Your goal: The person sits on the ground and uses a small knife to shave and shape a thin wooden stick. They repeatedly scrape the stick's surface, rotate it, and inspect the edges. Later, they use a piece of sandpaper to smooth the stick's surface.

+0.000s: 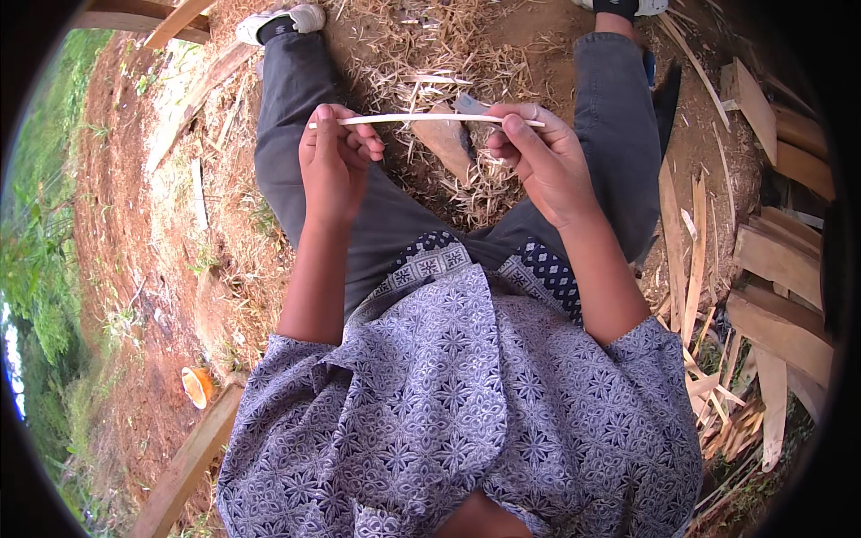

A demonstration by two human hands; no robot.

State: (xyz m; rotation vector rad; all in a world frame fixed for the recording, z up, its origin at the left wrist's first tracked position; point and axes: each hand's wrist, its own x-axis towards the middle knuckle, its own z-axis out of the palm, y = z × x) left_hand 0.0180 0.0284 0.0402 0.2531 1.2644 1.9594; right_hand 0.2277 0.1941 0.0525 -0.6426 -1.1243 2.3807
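Observation:
A thin pale strip of wood or bamboo [417, 117] stretches level between my two hands, bowed slightly upward in its middle. My left hand [336, 161] pinches it near its left end between thumb and fingers. At the other end my right hand [547, 161] grips the strip, its thumb pressed over the top. Below the strip, on the ground between my legs, lies a brown wedge-shaped block [444, 143]. A grey flat piece, perhaps a blade [468, 105], shows next to the block, partly behind the strip; its kind is unclear.
Shavings [404, 54] litter the soil between my outstretched legs. Stacked wood pieces [780, 260] stand at the right, with long split strips [695, 260] beside my right leg. At the left are an orange container [197, 387] and a wooden beam [188, 462].

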